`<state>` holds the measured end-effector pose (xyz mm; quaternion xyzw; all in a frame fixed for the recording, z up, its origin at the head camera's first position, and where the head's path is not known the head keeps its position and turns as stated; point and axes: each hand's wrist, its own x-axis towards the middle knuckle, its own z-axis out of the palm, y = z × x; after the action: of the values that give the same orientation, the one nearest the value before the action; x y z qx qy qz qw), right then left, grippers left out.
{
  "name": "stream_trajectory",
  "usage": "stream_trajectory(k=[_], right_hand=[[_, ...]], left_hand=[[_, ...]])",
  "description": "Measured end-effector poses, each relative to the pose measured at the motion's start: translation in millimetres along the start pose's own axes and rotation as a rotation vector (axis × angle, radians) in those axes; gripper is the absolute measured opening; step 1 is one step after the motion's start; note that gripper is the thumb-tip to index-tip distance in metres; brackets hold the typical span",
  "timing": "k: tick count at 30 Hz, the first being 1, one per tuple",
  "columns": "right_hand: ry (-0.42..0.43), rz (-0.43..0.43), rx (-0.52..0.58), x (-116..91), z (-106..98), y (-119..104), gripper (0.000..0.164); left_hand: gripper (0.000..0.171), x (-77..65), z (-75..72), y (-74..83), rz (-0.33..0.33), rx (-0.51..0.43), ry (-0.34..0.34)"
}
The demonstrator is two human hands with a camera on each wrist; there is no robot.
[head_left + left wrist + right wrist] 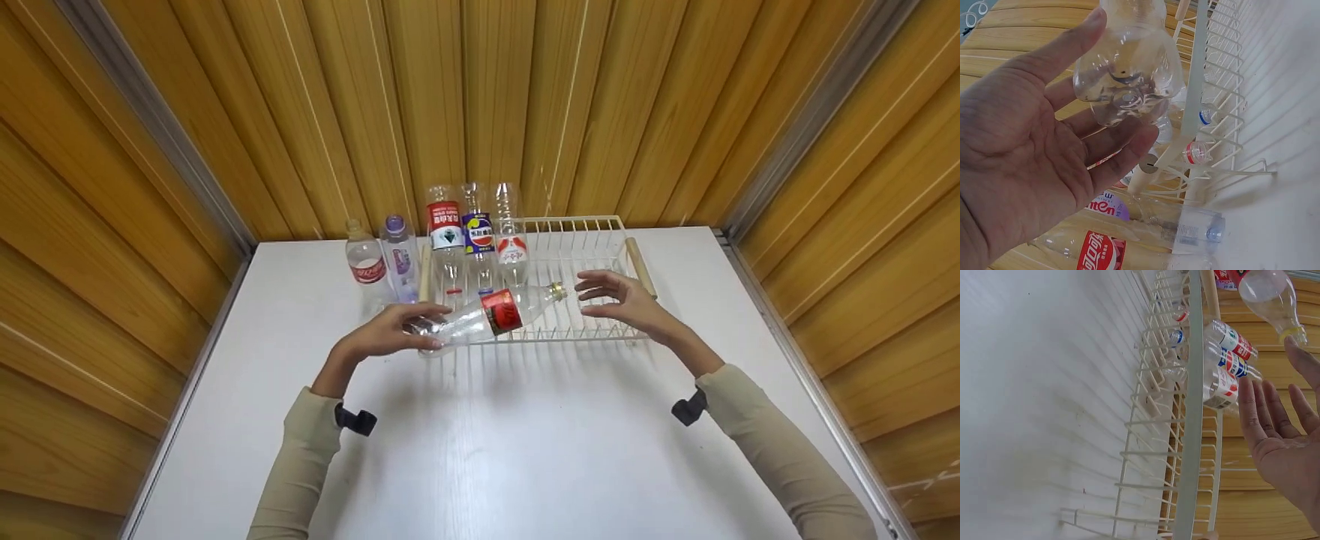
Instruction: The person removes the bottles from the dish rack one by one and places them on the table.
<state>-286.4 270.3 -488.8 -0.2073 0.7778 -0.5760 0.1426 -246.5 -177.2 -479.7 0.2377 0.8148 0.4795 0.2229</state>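
My left hand (pixel 384 330) grips the base of a clear plastic bottle (pixel 465 324) with a red label, thumb on one side and fingers on the other. Tilted sideways over the front of a white wire rack (pixel 628 238), the bottle points its uncapped, yellow-ringed neck at my right hand. That right hand (pixel 619 300) is held with fingers spread and nothing in it, its fingertips just off the neck. Up close in the left wrist view, the bottle's base (pixel 1129 73) sits between thumb and fingers. The right wrist view has the thumb tip overlapping the bottle neck (pixel 1292 333).
Upside down in the rack's left part are three bottles, labelled red and white (pixel 445 225), blue (pixel 478 234) and white with red (pixel 512 249). Left of the rack stand a red-labelled bottle (pixel 367 262) and a purple-tinted bottle (pixel 401 259). Wooden panels (pixel 495 97) enclose the white table (pixel 480 450).
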Motion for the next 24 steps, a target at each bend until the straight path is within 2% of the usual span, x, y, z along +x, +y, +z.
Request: stream_trajectory(k=[6, 12, 18, 24], right_hand=[[0.061, 0.030, -0.039, -3.9, -22.0, 12.4, 0.057], [0.149, 0.053, -0.043, -13.3, -49.9, 24.2, 0.055], [0.225, 0.071, -0.002, -19.7, -74.9, 35.6, 0.052], [0.290, 0.071, 0.042, -23.7, -88.0, 44.0, 0.045]], left_hand=[[0.060, -16.3, -8.7, -9.5, 0.002, -0.019, 0.047], [0.061, -32.9, -15.2, -27.6, -0.013, -0.041, 0.106], [0.064, -51.9, -14.7, -48.8, -0.096, -0.137, 0.171], [0.067, -61.3, -12.6, -61.9, -0.125, -0.256, 0.240]])
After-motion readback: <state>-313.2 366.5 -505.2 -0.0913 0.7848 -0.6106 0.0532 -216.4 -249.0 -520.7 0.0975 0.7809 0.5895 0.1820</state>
